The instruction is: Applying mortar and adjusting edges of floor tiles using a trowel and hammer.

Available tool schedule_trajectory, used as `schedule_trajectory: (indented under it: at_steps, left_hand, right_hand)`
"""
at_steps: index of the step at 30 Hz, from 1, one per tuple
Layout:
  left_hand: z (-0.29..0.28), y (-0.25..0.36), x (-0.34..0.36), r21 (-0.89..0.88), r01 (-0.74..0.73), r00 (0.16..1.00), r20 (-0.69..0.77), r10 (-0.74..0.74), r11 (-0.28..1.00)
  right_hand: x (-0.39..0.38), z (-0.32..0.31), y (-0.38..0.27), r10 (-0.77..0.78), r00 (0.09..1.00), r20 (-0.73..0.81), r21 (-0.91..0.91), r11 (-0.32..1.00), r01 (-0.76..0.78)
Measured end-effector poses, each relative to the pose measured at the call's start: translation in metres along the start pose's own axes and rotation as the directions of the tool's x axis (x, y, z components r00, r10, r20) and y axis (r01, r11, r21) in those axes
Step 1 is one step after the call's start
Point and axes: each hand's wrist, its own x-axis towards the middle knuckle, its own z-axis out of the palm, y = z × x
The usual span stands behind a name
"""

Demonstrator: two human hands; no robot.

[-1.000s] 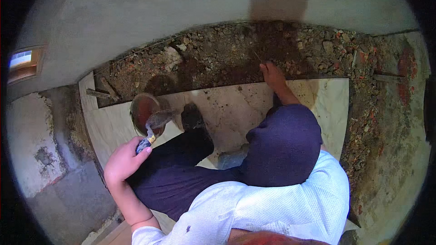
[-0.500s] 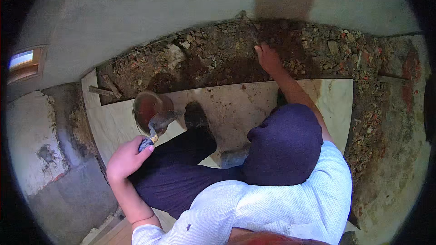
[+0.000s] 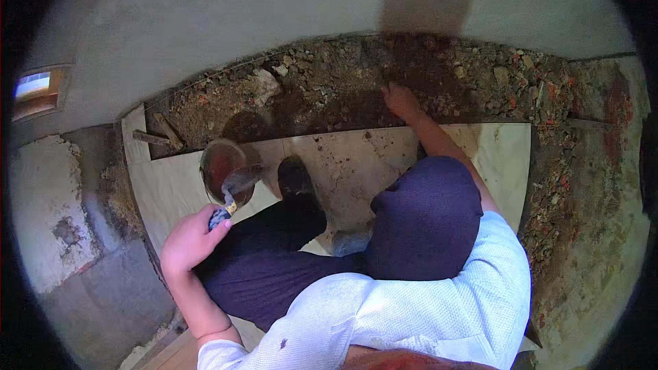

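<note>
My left hand [image 3: 190,238] is closed round the dark handle of a trowel [image 3: 239,182]. A yellowish collar shows between handle and grey metal, and the blade is over the near right side of a round reddish-brown pan [image 3: 221,164]. The pan stands on pale floor tiles [image 3: 346,142], and its inside is shadowed. My right arm stretches forward past my bent knee [image 3: 426,223]. At its end my right hand [image 3: 403,103] is low over the strip of broken soil and rubble [image 3: 329,82], fingertips slightly apart, with nothing visible in them.
A plain grey wall [image 3: 274,0] rises behind the rubble and carries a head-shaped shadow. Short wood pieces [image 3: 168,131] lie at the left corner of the strip. More rubble [image 3: 555,185] runs down the right side. Crumbs of soil dot the tiles. My dark shoe [image 3: 296,175] is beside the pan.
My right hand has dropped slightly back toward the tiles. A small blurred piece seen by the wall's foot ahead of it no longer shows there. The left hand and trowel are nearly still.
</note>
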Motion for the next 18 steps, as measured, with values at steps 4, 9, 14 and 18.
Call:
schedule_trajectory:
  at_steps: [4,9,14,18]
  left_hand:
    - [0.000,-0.004,-0.002,0.015,0.041,0.999,0.025,-0.041,0.999]
    - [-0.002,-0.002,-0.008,0.005,0.032,0.999,0.026,-0.032,0.999]
    - [-0.004,0.005,-0.002,-0.018,0.023,1.000,0.007,-0.023,1.000]
    - [-0.004,0.005,-0.007,-0.016,0.019,0.999,0.035,-0.019,1.000]
  right_hand:
    - [0.016,-0.014,-0.021,-0.020,0.999,0.037,-0.110,0.994,0.024]
    - [0.008,-0.063,-0.078,-0.021,0.980,-0.197,0.190,0.980,0.059]
    - [0.013,-0.030,-0.025,0.032,0.999,-0.021,-0.129,0.991,-0.034]
    - [0.014,-0.027,-0.029,-0.057,0.997,0.053,-0.179,0.982,0.066]
